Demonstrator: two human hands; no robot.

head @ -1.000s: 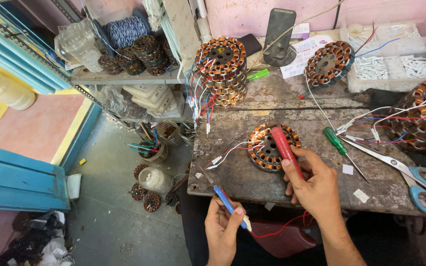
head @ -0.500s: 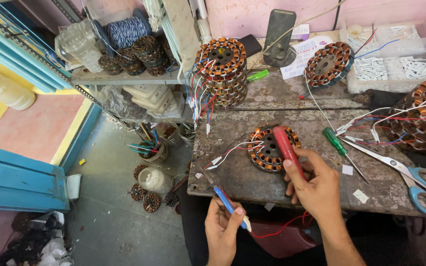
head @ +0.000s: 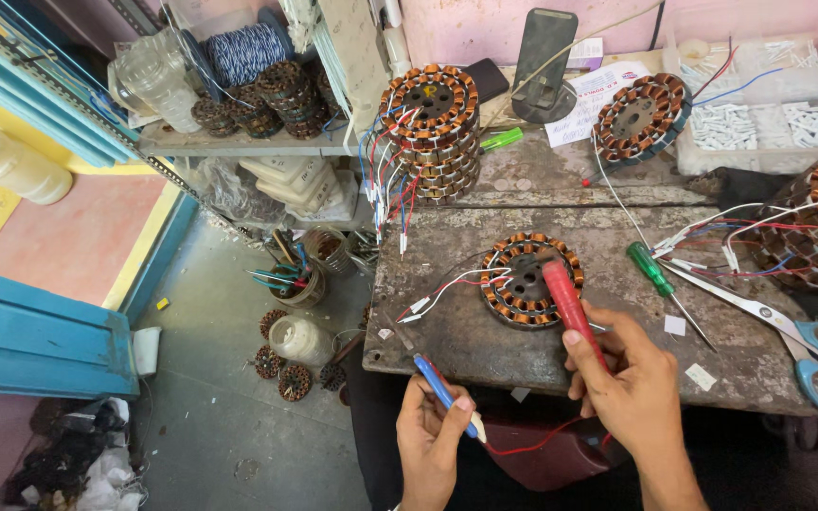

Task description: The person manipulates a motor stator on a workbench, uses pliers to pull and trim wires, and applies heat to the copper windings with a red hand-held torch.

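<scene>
Stator (head: 527,282) at frame centre is left unmoved on the table (head: 485,341); the red-handled tool (head: 570,308), gripped by the right hand (head: 631,388), stays on its windings. A blue-sleeved wire (head: 442,393) remains pinched in the left hand (head: 433,440) at lower centre, so little has advanced.

Right hand (head: 631,383): gripping a red-handled tool (head: 570,305), fingers wrapping the lower end of the handle.
Red-handled tool: extending up and away from the grip, its far end resting over the stator (head: 527,281).
Stator: lying flat on the workbench (head: 466,331) just beyond the right grip; white leads trailing to its left.
Left hand (head: 433,435): pinching a blue probe (head: 442,393) between thumb and fingers, below the bench edge.
Blue probe: pointing up-left out of the grip, toward the bench edge.
Red wire (head: 532,443): running between the two hands.
Green screwdriver (head: 660,284): lying right of the right grip.
Scissors (head: 797,341): lying farther right.
</scene>
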